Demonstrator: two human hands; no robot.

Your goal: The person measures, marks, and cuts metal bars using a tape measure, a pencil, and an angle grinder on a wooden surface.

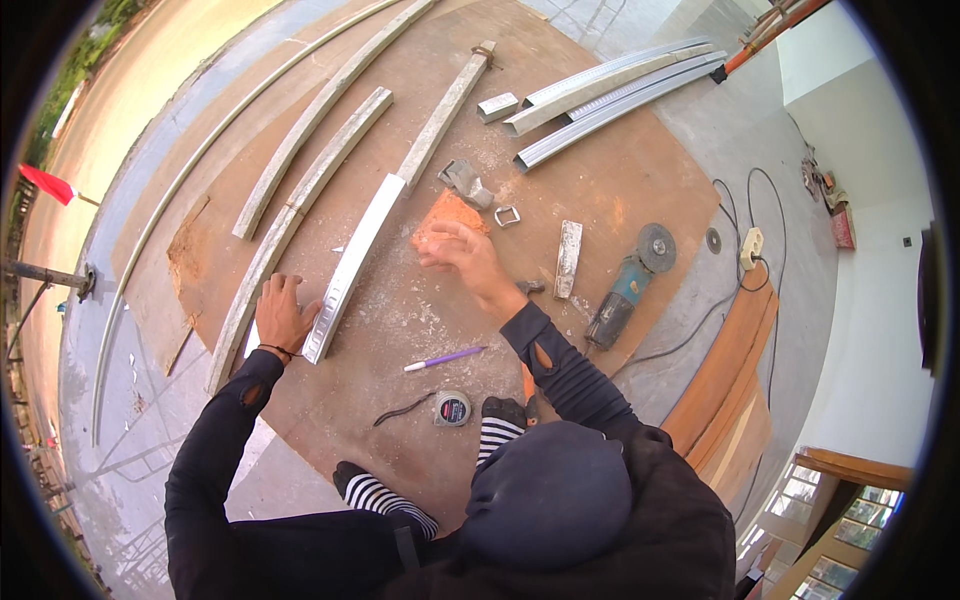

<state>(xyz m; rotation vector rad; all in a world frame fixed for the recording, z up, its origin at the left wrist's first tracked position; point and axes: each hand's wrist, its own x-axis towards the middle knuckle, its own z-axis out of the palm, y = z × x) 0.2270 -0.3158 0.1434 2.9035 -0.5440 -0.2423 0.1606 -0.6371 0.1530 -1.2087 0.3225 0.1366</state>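
My left hand (285, 312) lies with its fingers spread over a long pale strip (300, 198). Its thumb is close to the near end of a shiny white metal channel (352, 265). My right hand (468, 258) is over the near edge of an orange-red block (450, 210). Its fingers are loosely bent and apart, and nothing shows between them. A grey metal piece (466, 183) and a small square metal ring (507, 216) are just beyond that hand. A hammer (531, 287) lies partly hidden beneath my right forearm.
A purple-and-white pen (445, 360) and a tape measure (452, 408) lie near my feet. An angle grinder (630, 285) rests at the right, by a white-splotched bar (568, 260). Farther away are metal channels (620, 110). A cable leads to a power strip (752, 248) near curved brown boards (722, 370).
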